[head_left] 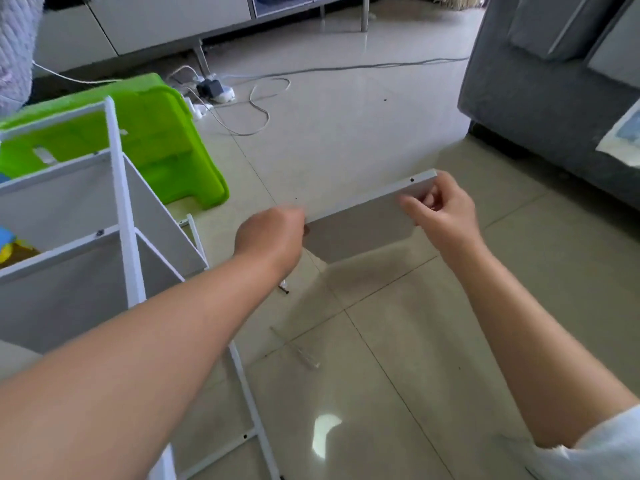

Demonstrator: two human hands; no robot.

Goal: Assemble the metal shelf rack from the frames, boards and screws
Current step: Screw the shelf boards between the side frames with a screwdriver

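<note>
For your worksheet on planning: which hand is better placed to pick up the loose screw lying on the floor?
Left. The left hand hovers just above the screw; the right hand grips the board's far end.

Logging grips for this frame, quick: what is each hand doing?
Left hand: grips the left end of the flat white metal shelf board.
Right hand: grips its right end.

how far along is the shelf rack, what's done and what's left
Done: two boards already sit in the white frame on the left. In hand: the left hand and right hand grip another board by its ends above the floor. Left: fitting this board; loose screws and another frame piece lie on the tiles.
</note>
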